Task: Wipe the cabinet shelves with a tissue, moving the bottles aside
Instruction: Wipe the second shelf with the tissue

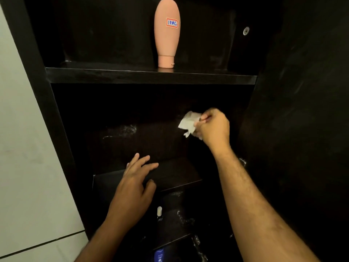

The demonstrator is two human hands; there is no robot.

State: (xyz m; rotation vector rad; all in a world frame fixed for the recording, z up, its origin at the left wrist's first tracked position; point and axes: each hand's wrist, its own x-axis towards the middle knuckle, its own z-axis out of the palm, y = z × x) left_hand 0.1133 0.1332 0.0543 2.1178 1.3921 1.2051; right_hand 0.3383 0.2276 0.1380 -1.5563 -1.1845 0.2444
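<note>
Head view: 1 peach bottle (pixel 167 33) w/ sticker "17AC" (pixel 172 22) on upper shelf (pixel 113 75). Below shelf, right hand (pixel 213 127) pinches 1 tissue (pixel 188 123); left hand (pixel 135 178) lower, fingers spread, holding nothing.

Pale tiled wall (pixel 28 148) left of the dark cabinet, dim light.

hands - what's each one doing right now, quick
Left hand: open, fingers spread on the shelf edge.
Right hand: grips the crumpled tissue.
</note>
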